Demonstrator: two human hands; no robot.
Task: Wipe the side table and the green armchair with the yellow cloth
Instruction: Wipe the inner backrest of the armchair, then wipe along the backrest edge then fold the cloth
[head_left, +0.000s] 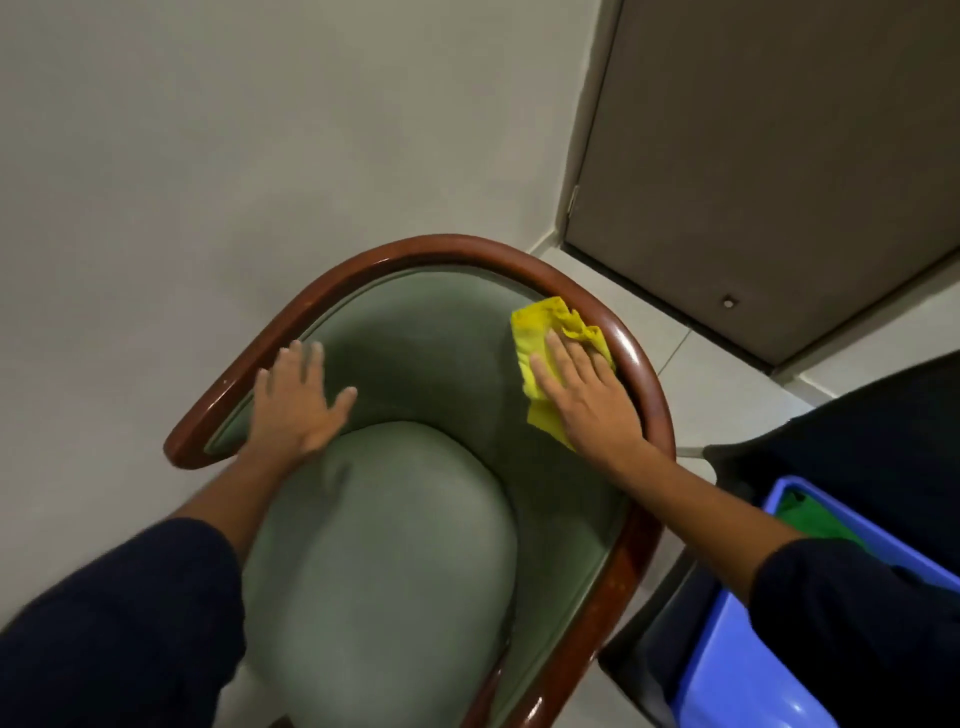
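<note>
Against the inner right side of the green armchair (415, 338), the right hand (587, 395) lies flat with its fingers spread and extended, palm pressing the yellow cloth (540, 332) onto the upholstery just below the curved wooden rim (441, 247). It does not pinch the cloth; the crumpled fabric sits under the palm and fingers, with its upper part bunched beyond the fingertips and touching the rim, and a lower corner showing under the wrist. Across the seat, the left hand (298, 400) is also open, fingers splayed and thumb out, resting on the inner left side of the backrest near the rim and holding nothing. Between the two forearms lies the rounded seat cushion (379, 561). Both arms wear dark sleeves (119, 623). To the right of the chair stands a blue plastic bin (727, 649) with something green inside. Behind it a closed door (779, 156) meets the pale tiled floor (665, 332).
</note>
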